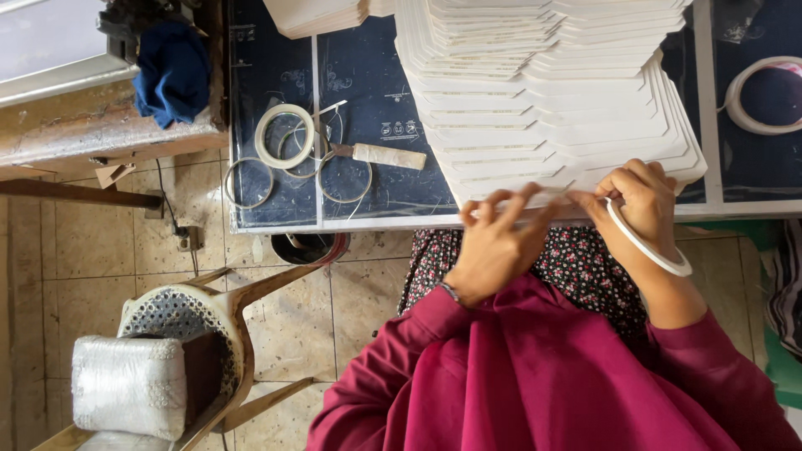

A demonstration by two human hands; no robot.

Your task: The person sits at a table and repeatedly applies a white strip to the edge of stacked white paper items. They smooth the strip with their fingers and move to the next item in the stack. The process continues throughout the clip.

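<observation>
Starting at the left, one chair (219,334) holds one wrapped bundle (128,386); three tape rings (284,136) and one knife (380,155) lie on the table (276,67). Left hand (494,244) and right hand (639,202) pinch the nearest card's edge in the fanned card stack (551,100); one tape roll (647,242) circles the right wrist.

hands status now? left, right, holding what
Left hand: fingers pinched on the edge of the white card stack.
Right hand: pinching the same edge, tape ring on its wrist.

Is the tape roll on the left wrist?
No, the tape roll circles the right hand at the wrist; the left hand wears none.
</observation>
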